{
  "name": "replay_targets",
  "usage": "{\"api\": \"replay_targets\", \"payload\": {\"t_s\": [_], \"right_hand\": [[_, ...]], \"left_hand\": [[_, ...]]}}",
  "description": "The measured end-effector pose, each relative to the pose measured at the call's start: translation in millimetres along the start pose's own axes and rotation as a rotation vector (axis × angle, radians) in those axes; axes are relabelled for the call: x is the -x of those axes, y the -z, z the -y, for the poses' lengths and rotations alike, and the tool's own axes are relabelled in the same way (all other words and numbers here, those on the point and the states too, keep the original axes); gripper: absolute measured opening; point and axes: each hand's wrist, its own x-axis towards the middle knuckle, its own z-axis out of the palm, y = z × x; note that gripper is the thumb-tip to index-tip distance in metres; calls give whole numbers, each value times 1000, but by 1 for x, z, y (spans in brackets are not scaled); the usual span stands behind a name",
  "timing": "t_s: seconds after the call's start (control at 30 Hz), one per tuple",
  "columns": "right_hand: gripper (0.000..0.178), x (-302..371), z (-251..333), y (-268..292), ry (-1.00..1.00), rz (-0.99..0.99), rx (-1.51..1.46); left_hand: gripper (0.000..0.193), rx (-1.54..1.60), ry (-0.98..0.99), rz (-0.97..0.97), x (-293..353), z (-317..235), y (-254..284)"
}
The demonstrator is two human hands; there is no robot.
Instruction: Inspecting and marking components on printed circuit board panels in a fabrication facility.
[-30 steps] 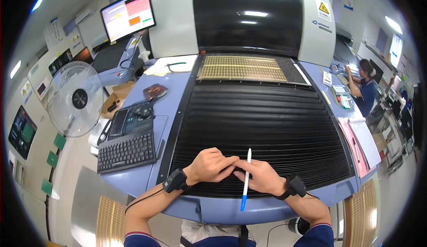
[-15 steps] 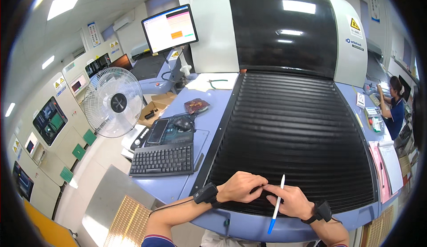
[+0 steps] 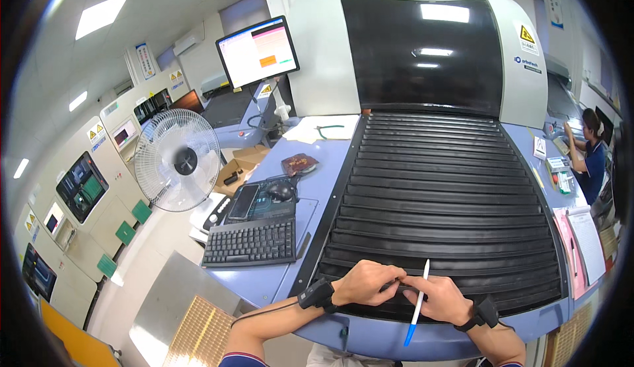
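Above the near end of a black slatted conveyor bed (image 3: 436, 195), both hands meet at the fingertips. My left hand (image 3: 367, 284) is closed with its fingers curled; whatever they may hold is hidden. My right hand (image 3: 444, 299) is closed round a white marker pen (image 3: 420, 294) with a blue end, which slants down over the front edge of the machine. Dark bands sit on both wrists, and a thin cable runs along the left forearm. Behind the bed rises a large pale machine (image 3: 317, 56) with a dark curved hood (image 3: 422, 56).
Left of the bed are a black keyboard (image 3: 249, 243), a mouse (image 3: 281, 190), a phone (image 3: 244, 202), a monitor (image 3: 254, 56) and a standing fan (image 3: 178, 159). Gold-patterned panels (image 3: 201, 334) lie lower left. A clipboard (image 3: 584, 241) lies at right; a person (image 3: 590, 159) sits beyond.
The whole view has shifted a little, so things sit slightly farther right and lower. The bed's slats, smeared before, now show distinctly. My hands keep the same pose with the pen.
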Motion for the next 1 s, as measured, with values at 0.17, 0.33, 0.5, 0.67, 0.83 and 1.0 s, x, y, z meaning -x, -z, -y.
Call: {"api": "replay_targets", "payload": {"t_s": [0.17, 0.33, 0.5, 0.67, 0.83, 1.0], "right_hand": [[37, 1, 3, 2, -5, 9, 5], [38, -1, 0, 2, -36, 25, 12], [37, -2, -1, 0, -33, 11, 3], [35, 0, -2, 0, -43, 7, 15], [38, -1, 2, 1, -54, 30, 8], [40, -1, -5, -1, -61, 43, 15]], "left_hand": [[24, -37, -29, -42, 0, 1, 1], [19, -30, 16, -16, -3, 2, 4], [17, -51, -11, -35, -4, 2, 4], [11, -54, -23, -51, -6, 1, 2], [14, -70, -34, -61, -4, 3, 2], [14, -53, 8, -65, -5, 3, 2]]}}
